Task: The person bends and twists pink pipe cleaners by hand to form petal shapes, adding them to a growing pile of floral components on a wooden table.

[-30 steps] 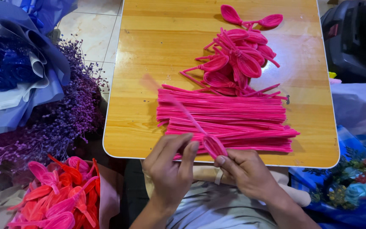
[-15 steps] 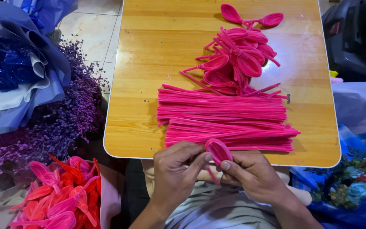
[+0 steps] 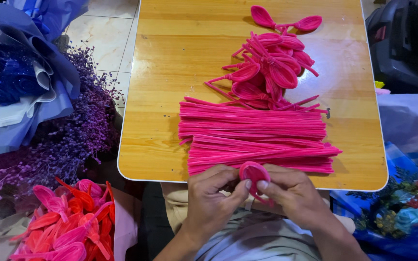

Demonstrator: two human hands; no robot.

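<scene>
Pink chenille stem loop (image 3: 254, 174) pinched between both hands at the near edge of a wooden surface (image 3: 170, 72).

Left hand (image 3: 214, 195) and right hand (image 3: 293, 193) meet fingertip to fingertip, each gripping the small petal-shaped loop, which stands upright between them with its twisted tail pointing down toward the person's lap. Neither hand is nearer; the loop sits midway. Just beyond the hands lies a bundle of straight pink stems (image 3: 257, 137), long axis running left to right. Farther back rests a pile of finished pink loops (image 3: 272, 67). Purple dried flowers (image 3: 73, 135) sit on the floor to the left.
</scene>
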